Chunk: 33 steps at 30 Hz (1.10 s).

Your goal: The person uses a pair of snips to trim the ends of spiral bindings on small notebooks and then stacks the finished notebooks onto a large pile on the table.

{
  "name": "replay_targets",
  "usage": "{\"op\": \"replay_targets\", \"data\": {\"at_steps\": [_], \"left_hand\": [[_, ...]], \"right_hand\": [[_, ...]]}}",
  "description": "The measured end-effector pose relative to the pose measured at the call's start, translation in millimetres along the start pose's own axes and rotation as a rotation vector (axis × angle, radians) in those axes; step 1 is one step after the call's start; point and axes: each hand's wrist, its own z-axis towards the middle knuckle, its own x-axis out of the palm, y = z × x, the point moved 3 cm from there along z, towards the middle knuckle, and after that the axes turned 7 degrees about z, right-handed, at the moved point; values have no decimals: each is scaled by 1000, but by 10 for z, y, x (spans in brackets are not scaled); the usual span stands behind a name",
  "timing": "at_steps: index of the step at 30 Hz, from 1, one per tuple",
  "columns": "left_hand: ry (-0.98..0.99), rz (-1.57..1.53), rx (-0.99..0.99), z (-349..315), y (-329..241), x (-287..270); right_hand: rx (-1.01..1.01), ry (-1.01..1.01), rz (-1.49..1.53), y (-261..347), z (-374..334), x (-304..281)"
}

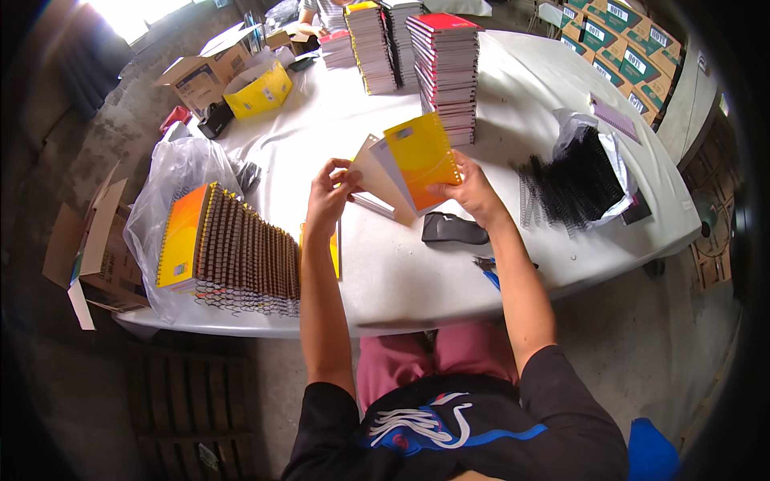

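Observation:
Over the middle of the table I hold the parts of an unbound notebook. My right hand [475, 192] grips a yellow and orange notebook cover [419, 156] with punched holes along its edge; white sheets fan out behind it. Pinched in my left hand [333, 186] is a pale punched cardboard sheet [377, 172]. Below the hands lie a dark, rounded object [453, 230] and pliers with blue handles [490, 275]. Partly hidden by my left forearm is another yellow item [335, 255]. White sheets [374, 205] rest on the table under my left hand.
To the left leans a row of spiral notebooks [249, 252] beside a clear plastic bag [188, 160]. Black binding coils [573, 180] pile up at right. Tall stacks of red [449, 80] and yellow notebooks [371, 48] stand at the back. A person [325, 16] is at the far side.

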Motion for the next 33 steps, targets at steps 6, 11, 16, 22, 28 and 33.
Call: {"op": "replay_targets", "data": {"at_steps": [6,11,16,22,28,33], "left_hand": [[-347,225,237,-1109,-42,-141],[-425,948,625,-1713,-467,704],[-283,1159,429,-1621,11,944],[-295,1229,494,-1533,29,1093],[-507,1041,439,-1395,-23,1198],[-646,1063,442,-1383,59,1076]], "right_hand": [[182,150,-495,273,-559,344],[-51,99,-947,136,-1078,411],[-137,291,-1067,314,-897,144],[355,-538,-1455,255,-324,-1335],[469,-189,-1769,-139,-89,-1453],[402,-160,-1716,196,-75,-1331]]}}
